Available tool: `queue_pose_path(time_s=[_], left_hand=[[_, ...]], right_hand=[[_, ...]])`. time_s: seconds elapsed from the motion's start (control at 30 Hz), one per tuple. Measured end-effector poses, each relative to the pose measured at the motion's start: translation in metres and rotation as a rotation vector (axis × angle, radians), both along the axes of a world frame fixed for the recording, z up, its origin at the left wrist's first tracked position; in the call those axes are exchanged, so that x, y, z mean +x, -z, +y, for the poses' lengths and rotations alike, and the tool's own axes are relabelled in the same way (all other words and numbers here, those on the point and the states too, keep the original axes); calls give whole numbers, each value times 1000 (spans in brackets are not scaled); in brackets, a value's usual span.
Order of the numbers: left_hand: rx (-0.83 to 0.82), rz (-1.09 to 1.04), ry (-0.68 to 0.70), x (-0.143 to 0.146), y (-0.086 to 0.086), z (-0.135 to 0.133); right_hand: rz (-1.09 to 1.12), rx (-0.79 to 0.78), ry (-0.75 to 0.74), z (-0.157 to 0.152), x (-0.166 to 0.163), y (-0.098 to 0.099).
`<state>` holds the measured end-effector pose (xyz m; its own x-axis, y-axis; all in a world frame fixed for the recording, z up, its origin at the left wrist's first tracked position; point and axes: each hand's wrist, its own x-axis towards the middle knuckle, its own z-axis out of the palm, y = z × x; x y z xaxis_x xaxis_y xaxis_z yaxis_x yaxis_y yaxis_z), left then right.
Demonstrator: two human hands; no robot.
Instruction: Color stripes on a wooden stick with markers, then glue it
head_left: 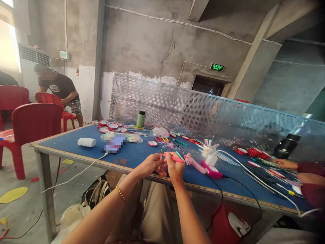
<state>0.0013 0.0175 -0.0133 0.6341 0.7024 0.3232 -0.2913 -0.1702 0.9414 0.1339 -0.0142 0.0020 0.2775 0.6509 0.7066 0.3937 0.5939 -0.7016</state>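
Observation:
My left hand (150, 165), closed, pinches a thin pale stick with a green tip (160, 158) upright over the table's front edge. Close beside it, my right hand (175, 168) is wrapped round a pink pen-shaped tool (173, 157), its tip near the stick. A thin teal stick (180, 156) shows just above the right-hand fingers; whether they hold it I cannot tell. Right of that hand lie a light-pink object (194, 163) and a magenta device (213, 170) with a black cord.
On the blue table (68, 144) are a white bottle (86, 142), red-rimmed discs (113, 125), a green flask (140, 119), scissors (161, 139) and a cup of pens (208, 150). Another person's hand (286, 164) rests at right. A mesh screen (177, 105) lines the back.

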Motion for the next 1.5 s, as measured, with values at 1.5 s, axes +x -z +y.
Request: queue_pose_path(time_s=[1.5], left_hand=[[-12, 2, -4, 1, -1, -1]], right_hand=[[3, 24, 11, 3, 3, 2]])
